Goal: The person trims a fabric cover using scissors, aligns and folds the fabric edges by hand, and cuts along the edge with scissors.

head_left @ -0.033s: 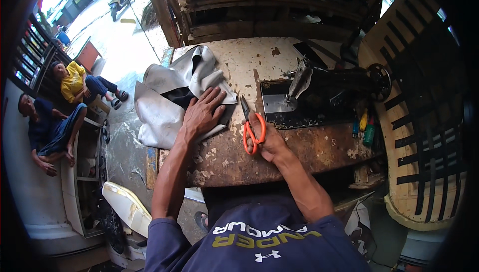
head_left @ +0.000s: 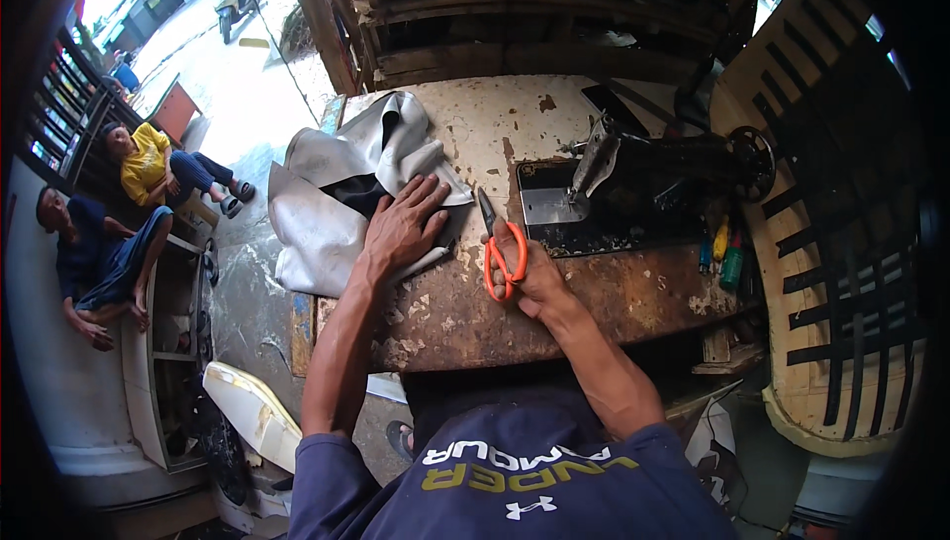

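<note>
My left hand (head_left: pixel 404 228) lies flat, fingers spread, on a crumpled silver-grey sheet (head_left: pixel 312 228) that looks like synthetic leather. Dark underside or lining shows in its folds, and part of it is covered by that hand. Orange-handled scissors (head_left: pixel 489 261) are in my right hand (head_left: pixel 541 275), just right of the sheet. Their dark blades point away from me and look closed, apart from the sheet's edge. Beyond my right hand sits a black sewing machine (head_left: pixel 653 189) with a bright metal plate under its needle.
The worn wooden table (head_left: pixel 465 327) has peeling paint. Screwdrivers with coloured handles (head_left: pixel 732 265) stand at its right edge. A panel with black straps (head_left: pixel 792 317) leans at right. Two people sit at left, beside a shelf (head_left: pixel 170 355). A pale padded piece (head_left: pixel 247 401) lies low at left.
</note>
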`<state>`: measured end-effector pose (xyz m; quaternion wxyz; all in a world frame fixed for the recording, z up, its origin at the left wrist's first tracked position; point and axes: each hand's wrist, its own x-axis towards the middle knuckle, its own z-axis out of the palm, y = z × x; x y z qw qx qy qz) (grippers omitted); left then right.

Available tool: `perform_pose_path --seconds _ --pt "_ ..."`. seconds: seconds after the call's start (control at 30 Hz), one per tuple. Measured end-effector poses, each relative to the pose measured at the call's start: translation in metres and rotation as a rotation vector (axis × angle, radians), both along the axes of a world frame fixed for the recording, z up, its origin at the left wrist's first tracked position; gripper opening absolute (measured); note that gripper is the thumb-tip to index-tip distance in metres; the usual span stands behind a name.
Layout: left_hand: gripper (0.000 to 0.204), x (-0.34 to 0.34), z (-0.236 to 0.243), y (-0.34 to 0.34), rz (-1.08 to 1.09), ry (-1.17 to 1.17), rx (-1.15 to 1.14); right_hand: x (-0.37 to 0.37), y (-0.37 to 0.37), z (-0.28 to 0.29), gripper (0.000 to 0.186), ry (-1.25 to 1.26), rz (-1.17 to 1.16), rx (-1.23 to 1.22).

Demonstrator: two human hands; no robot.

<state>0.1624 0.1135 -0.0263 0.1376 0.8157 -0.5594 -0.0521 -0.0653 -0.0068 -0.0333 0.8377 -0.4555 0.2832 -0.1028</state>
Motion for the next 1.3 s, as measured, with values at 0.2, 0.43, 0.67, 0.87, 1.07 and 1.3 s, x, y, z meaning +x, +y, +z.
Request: perform_pose_path --seconds 0.2,0.43,0.67,0.87,1.07,1.3 --pt "0.049 -0.029 0.006 0.027 -0.192 0.117 -0.041 -0.035 0.046 0.015 0.051 -0.069 -0.074 -0.121" --pt "0.045 -0.061 0.017 0.067 -0.373 0.337 0.01 -0.04 0.046 0.031 0.056 0.051 -0.148 -0.272" --pt "0.029 -0.082 0.062 0.147 -0.265 1.021 -0.075 -0.045 -0.008 0.047 0.051 0.096 -0.329 -1.294" --pt "0.041 -0.091 0.021 0.143 0.335 0.286 -0.343 0.007 -0.063 0.019 0.057 0.215 -0.287 -1.703" --pt "0.066 -0.064 -0.008 0.133 0.201 -0.084 -0.009 -0.036 -0.055 0.024 0.044 0.436 -0.194 -1.447" --pt "0.066 0.08 -0.001 0.113 -0.23 -0.147 0.186 -0.137 0.001 0.028 0.044 0.487 -0.282 -0.892"
